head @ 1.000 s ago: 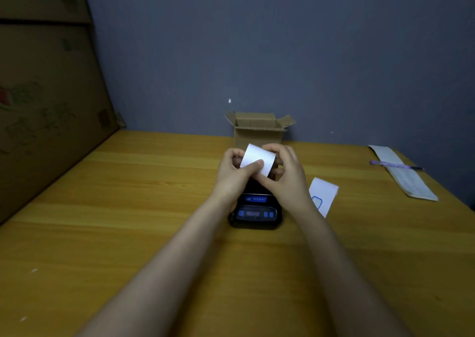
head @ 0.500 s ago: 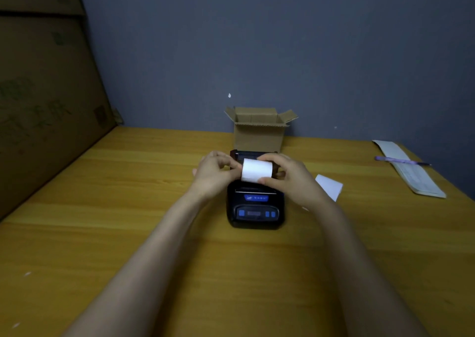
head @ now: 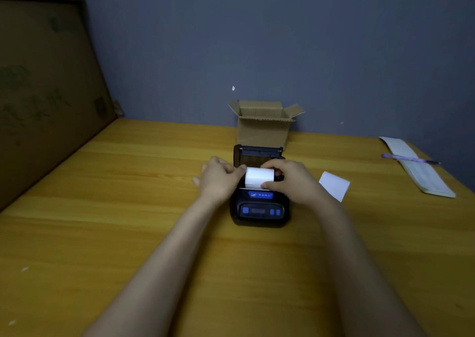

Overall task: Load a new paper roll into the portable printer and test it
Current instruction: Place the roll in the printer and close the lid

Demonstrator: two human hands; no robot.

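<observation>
A black printer [head: 259, 208] sits near the middle of the yellow wooden table [head: 128, 208], its lid [head: 258, 152] swung open toward twelve o'clock. A white roll [head: 259, 177] lies crosswise in the open bay, just above the blue label and button panel. The left hand [head: 218, 179] comes in from nine o'clock of the printer, its fingertips touching the roll's left end in a narrow grip. The right hand [head: 290, 179] closes on the roll from three o'clock, thumb pressing the paper's front edge and fingers curled over the top. Whether the roll is fully seated I cannot tell. Behind the printer at twelve o'clock an open cardboard box [head: 264, 128] stands against the grey wall. A loose white slip [head: 334, 185] lies on the table at three o'clock, just beside the right wrist. Farther out at two o'clock a purple pen [head: 408, 158] rests across a pad [head: 424, 174] near the table's edge. A big carton [head: 46, 92] leans along the left side.
</observation>
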